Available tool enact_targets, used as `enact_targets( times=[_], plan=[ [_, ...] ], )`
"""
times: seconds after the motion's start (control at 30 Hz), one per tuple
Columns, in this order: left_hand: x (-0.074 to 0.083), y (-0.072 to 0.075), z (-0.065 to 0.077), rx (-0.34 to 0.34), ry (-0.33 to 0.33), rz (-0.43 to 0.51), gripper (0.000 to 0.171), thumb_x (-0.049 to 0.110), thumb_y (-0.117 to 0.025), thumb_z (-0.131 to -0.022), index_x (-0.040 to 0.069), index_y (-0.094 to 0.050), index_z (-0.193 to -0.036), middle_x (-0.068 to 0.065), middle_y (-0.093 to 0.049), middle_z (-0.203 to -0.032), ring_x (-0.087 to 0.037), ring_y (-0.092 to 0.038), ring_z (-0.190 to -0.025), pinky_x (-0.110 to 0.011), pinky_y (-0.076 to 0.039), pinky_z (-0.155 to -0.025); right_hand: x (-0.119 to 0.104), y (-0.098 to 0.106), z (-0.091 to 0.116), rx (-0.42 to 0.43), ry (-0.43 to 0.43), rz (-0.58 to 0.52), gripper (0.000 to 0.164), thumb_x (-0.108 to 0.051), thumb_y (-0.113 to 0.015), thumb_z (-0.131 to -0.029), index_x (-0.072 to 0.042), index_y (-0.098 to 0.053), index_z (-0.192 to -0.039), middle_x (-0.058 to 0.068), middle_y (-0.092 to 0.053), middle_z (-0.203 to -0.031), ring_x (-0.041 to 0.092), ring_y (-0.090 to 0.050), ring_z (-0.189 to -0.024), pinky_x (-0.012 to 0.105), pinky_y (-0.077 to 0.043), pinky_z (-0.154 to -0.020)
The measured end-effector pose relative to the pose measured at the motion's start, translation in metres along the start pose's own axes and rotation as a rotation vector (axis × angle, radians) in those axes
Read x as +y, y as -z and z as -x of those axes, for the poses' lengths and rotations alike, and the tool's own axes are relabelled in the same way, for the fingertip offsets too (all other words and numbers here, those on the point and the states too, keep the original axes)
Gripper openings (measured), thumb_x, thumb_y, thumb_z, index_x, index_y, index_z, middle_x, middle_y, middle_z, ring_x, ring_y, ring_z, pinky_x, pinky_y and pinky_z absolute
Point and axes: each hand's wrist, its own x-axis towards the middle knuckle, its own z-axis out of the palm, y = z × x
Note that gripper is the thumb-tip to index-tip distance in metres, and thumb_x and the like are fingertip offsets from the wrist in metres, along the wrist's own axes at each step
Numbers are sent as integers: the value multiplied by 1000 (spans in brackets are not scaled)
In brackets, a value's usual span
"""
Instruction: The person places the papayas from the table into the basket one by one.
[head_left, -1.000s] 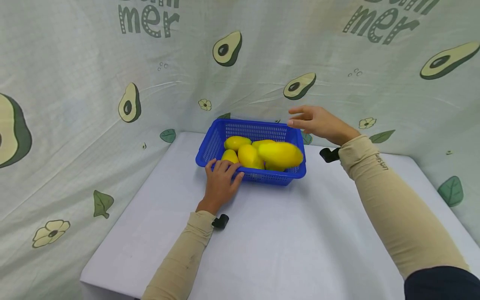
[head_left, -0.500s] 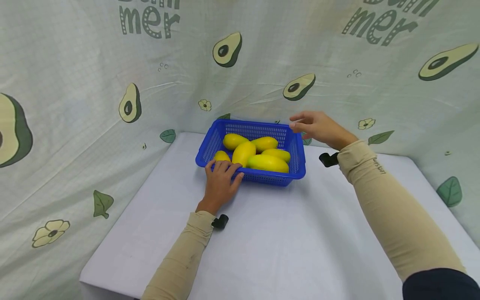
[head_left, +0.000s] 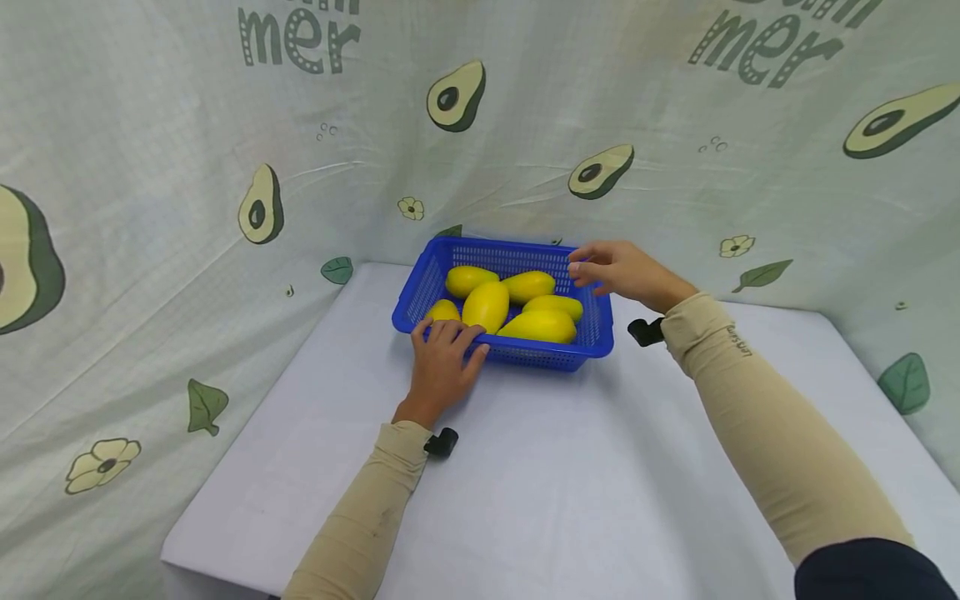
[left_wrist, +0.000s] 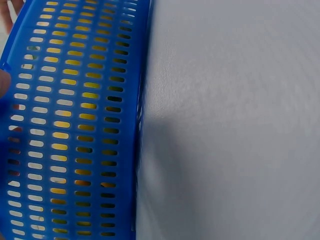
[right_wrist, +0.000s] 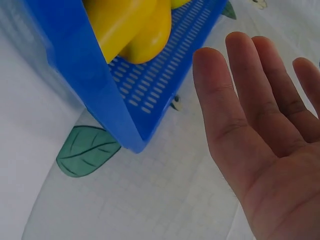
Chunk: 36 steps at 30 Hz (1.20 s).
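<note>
Several yellow mangoes [head_left: 486, 307] lie inside a blue plastic basket [head_left: 525, 352] with slotted walls. My left hand [head_left: 442, 367] grips the basket's near rim at the left, fingers over the edge and thumb on the outer side. In the left wrist view the slotted wall [left_wrist: 75, 120] fills the left part, yellow showing through its holes. My right hand [head_left: 626, 271] hovers over the basket's far right corner, holding nothing. Its fingers [right_wrist: 250, 75] are loosely extended in the right wrist view, apart from the basket and the mangoes.
The basket stands on a white-covered table [head_left: 570, 467] near its back edge. Behind it hangs a pale cloth [head_left: 525, 167] printed with avocados, leaves and flowers, reaching down to the table's far and left sides.
A mango that was above the others below my right hand has dropped among them, and the mangoes have shifted. My right hand has come lower and slightly left; the left hand stays put.
</note>
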Motion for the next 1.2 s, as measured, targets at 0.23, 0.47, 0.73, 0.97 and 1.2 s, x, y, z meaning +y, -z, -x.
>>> enact_targets(
  times=[0.23, 0.47, 0.73, 0.97, 1.2],
  plan=[
    [0, 1, 0, -10, 7, 0, 30, 37, -59, -100, 16, -70, -120, -5, -64, -111, -27, -52, -112, -57, -19, -111, 8, -13, -2, -26, -25, 17, 48, -38, -59, -102, -8, -54, -139, 16, -61, -132, 32, -61, -116, 48, -51, -96],
    [0, 3, 1, -5, 7, 6, 30, 36, -59, -100, 15, -70, -119, -6, -64, -110, -28, -53, -112, -58, -19, -111, 14, -15, 4, -41, -24, -19, 49, -37, -55, -103, -6, -51, -141, 16, -59, -134, 35, -58, -121, 49, -49, -98],
    [-2, 3, 2, -9, 15, 7, 30, 36, -59, -100, 16, -70, -119, -6, -64, -111, -28, -53, -113, -57, -18, -111, 34, -5, 21, 33, -14, -76, 52, -39, -56, -103, -4, -50, -141, 20, -59, -134, 35, -61, -118, 47, -51, -96],
    [-3, 6, 4, 3, 16, 15, 31, 35, -60, -99, 15, -71, -120, -7, -65, -111, -28, -53, -113, -58, -19, -111, 57, 5, 50, 148, -38, -64, 54, -40, -51, -105, -1, -48, -141, 22, -60, -131, 35, -62, -116, 45, -53, -94],
    [-6, 10, 6, 29, 11, 35, 33, 34, -59, -98, 15, -71, -123, -8, -66, -112, -28, -55, -113, -60, -20, -110, 80, 17, 76, 202, -48, -81, 53, -39, -51, -105, -2, -48, -142, 19, -61, -130, 32, -63, -117, 41, -54, -91]
  ],
)
